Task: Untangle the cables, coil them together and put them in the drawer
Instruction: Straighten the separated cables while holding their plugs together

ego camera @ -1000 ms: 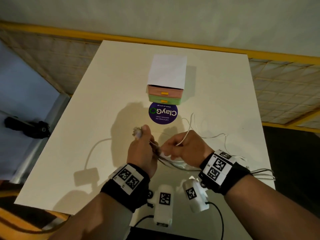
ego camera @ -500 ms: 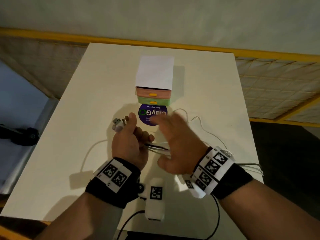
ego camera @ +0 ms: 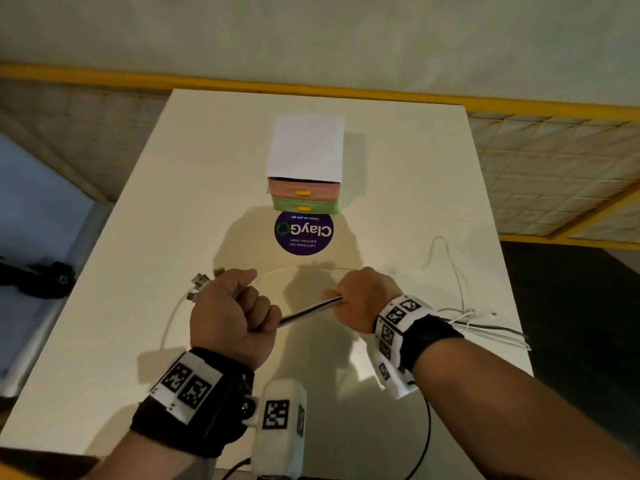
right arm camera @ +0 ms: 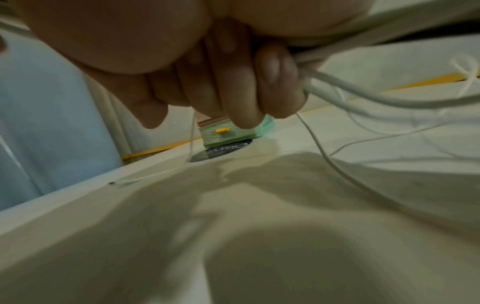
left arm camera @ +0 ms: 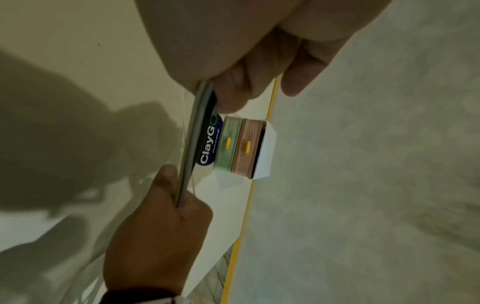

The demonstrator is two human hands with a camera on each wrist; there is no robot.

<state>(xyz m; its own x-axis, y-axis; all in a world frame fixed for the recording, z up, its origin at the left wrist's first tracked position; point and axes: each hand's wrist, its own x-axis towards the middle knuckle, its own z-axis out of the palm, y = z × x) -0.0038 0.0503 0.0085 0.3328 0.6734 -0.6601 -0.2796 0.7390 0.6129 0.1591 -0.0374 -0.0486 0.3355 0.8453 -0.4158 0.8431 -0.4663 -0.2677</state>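
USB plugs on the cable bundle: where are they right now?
Head view: the USB plugs stick out of the far-left side of the left hand, above the table, left of the purple sticker.

Dim, warm light from behind us throws hard shadows across the table (ego camera: pixel 207 174); wide-angle bending warps the edges, and we see both wrist views soft, blurred and grainy.

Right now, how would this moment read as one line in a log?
stage: straightening cables | left hand: grips plug ends | right hand: grips cables, taut between fists | drawers: shut
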